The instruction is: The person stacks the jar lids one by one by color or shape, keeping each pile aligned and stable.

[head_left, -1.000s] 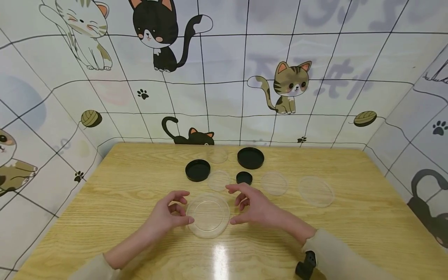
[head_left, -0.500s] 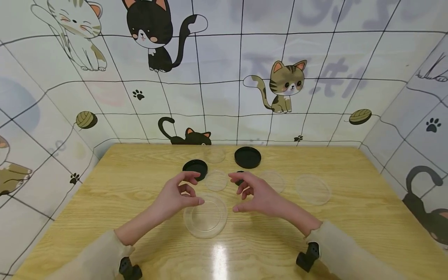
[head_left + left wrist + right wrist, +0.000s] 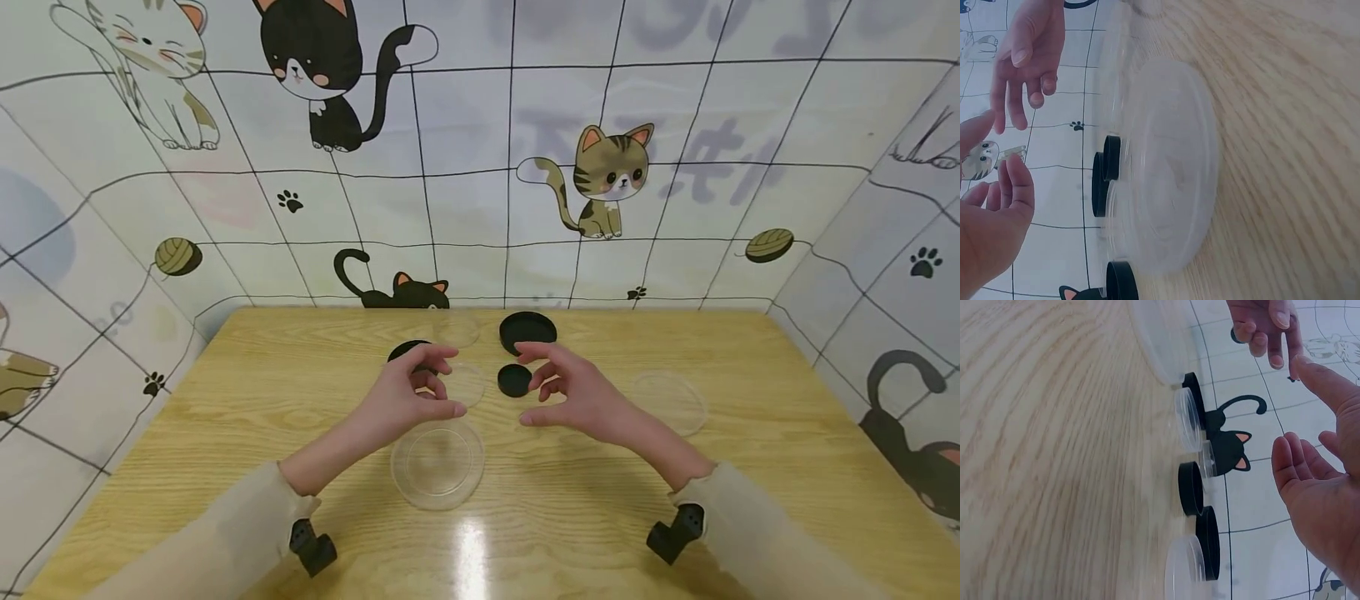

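Observation:
My left hand [image 3: 412,392] hovers over the wooden table with loosely bent fingers and nothing in them. Opposite it, my right hand [image 3: 581,392] is likewise raised, thumb apart from the fingers, holding nothing. Below the left hand lies a large clear plastic lid [image 3: 438,464] with a ringed rim, also wide in the left wrist view [image 3: 1169,169]. Between the hands sits a small black round lid [image 3: 514,381]. Behind the right fingertips is a larger black lid [image 3: 528,327]. Another black lid [image 3: 405,350] is partly covered by the left hand.
A clear round lid [image 3: 468,385] lies behind the left fingertips, and another [image 3: 456,328] near the table's back edge. To the right rests a further clear lid [image 3: 670,402]. Behind the table [image 3: 225,400] hangs a white cloth [image 3: 480,208] printed with cats.
Both hands have risen and moved forward, away from beside the large clear lid, which stays on the table. The right hand now covers a clear lid seen before. The view has shifted slightly.

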`<state>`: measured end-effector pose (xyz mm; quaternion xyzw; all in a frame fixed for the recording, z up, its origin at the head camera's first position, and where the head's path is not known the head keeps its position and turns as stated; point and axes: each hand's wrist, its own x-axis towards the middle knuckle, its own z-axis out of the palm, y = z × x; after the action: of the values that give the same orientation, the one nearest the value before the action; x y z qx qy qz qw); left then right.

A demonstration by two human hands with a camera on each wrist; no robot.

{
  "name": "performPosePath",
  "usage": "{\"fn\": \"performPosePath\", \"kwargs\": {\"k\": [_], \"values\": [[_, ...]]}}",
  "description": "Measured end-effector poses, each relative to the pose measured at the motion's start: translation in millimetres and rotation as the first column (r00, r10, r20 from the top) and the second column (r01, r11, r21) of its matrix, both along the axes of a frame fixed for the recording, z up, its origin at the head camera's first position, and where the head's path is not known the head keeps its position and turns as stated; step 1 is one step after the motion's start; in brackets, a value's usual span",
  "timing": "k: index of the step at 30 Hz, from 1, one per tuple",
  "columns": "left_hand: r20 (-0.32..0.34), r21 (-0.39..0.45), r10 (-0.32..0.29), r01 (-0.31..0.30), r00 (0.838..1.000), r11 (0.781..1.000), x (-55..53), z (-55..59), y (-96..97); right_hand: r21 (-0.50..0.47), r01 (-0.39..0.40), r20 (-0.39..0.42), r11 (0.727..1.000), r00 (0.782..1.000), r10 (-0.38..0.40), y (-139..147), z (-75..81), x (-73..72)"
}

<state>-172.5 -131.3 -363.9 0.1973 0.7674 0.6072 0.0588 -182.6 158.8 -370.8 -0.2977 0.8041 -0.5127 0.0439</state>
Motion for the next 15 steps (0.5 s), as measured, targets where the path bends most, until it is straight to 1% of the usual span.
{"fn": "performPosePath", "kwargs": {"k": [4, 8, 11, 15], "values": [[0.021, 0.019, -0.033, 0.032, 0.999, 0.999, -1.4, 1.4, 15.9, 0.012, 0.039, 0.023, 0.999, 0.999, -0.039, 10, 4.2, 0.1], [0.054, 0.038, -0.084, 0.082, 0.995, 0.996, -0.9, 1.8, 37.2, 0.016, 0.082, 0.036, 0.997, 0.996, -0.082, 22, 6.5, 0.9], [0.063, 0.053, -0.119, 0.115, 0.991, 0.992, -2.7, 0.9, 53.1, 0.012, 0.105, 0.032, 0.994, 0.994, -0.105, 32, 6.8, 2.0], [0.071, 0.065, -0.127, 0.122, 0.989, 0.99, -8.8, 0.5, 72.3, -0.002, 0.132, 0.026, 0.991, 0.991, -0.132, 46, 8.2, 4.8]]}}
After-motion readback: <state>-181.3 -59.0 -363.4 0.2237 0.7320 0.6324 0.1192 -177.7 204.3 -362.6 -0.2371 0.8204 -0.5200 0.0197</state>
